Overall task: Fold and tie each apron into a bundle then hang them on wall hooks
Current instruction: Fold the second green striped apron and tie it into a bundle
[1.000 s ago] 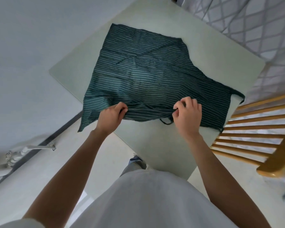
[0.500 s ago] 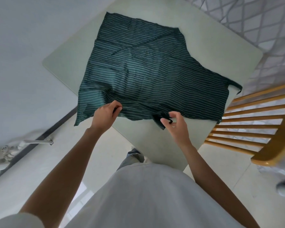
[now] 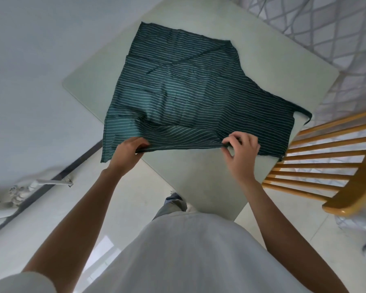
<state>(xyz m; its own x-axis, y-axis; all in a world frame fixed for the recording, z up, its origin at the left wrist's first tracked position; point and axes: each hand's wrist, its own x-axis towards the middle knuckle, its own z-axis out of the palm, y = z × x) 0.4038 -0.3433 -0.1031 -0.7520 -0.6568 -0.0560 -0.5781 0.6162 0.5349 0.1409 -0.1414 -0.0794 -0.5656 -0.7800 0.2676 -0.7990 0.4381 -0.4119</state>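
Note:
A dark green apron [image 3: 184, 87] with thin white stripes lies spread on a pale green table [image 3: 283, 66]. Its left corner hangs over the table's edge, and a strap end trails at the far right. My left hand [image 3: 128, 150] pinches the apron's near hem on the left. At the right end of a folded-up strip of that same hem, the cloth is pinched by my right hand [image 3: 240, 150]. Between the two hands the hem is pulled taut and lifted slightly off the table.
A wooden slatted chair [image 3: 334, 166] stands close to the table's right side. A patterned grey cloth [image 3: 325, 28] lies behind the table at the upper right. White pipes [image 3: 30, 185] run along the wall base at the lower left. Pale tiled floor surrounds the table.
My right hand let go of the dark strap loop and now pinches the hem farther right. The near hem is now stretched straight between both hands.

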